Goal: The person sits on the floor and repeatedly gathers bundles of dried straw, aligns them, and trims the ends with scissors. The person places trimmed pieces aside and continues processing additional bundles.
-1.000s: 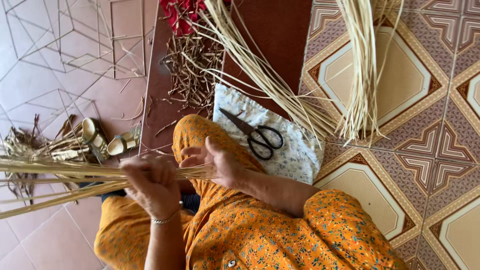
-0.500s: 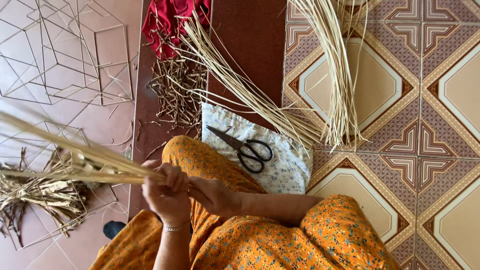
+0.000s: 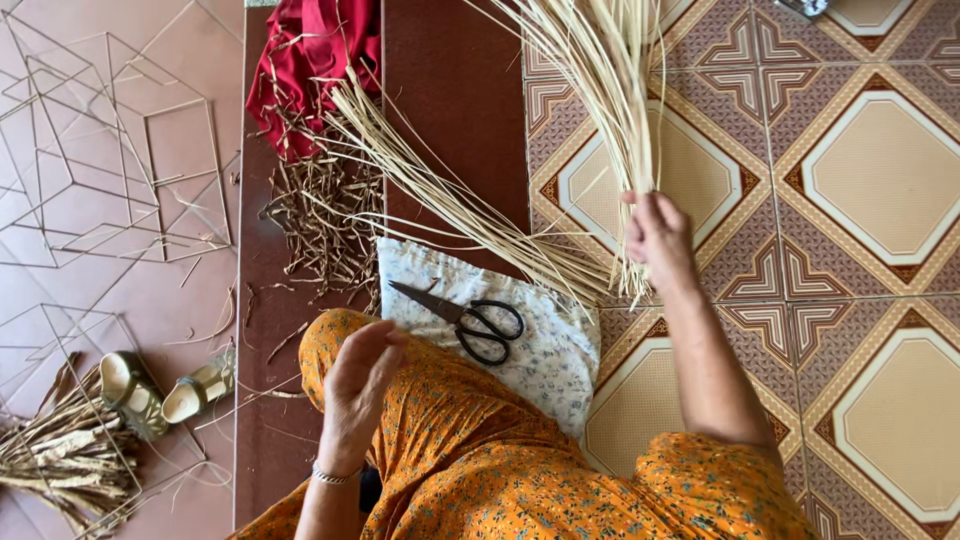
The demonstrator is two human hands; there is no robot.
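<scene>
My right hand [image 3: 655, 235] reaches out over the patterned tile floor and closes on the near ends of a hanging bundle of pale straw strips [image 3: 610, 90]. A second fan of pale strips [image 3: 450, 205] lies slantwise from the red cloth toward that hand. Over my orange-clad knee [image 3: 440, 420] hovers my left hand [image 3: 362, 375], a bracelet at the wrist, fingers loosely apart and holding nothing. Black scissors [image 3: 470, 320] lie on a flowered white cloth [image 3: 550, 360] between my hands.
A red cloth [image 3: 310, 60] lies at the top by a heap of brown strip scraps [image 3: 320, 215]. Thin wire frames [image 3: 110, 170] stand on the pink floor at left. A pair of sandals [image 3: 160, 390] and a pile of dry stalks [image 3: 60, 460] sit at lower left.
Both hands held a bundle of strips out to the left; that bundle is gone from them. My right hand has swung across to the strips on the tiles, and my left hand is empty.
</scene>
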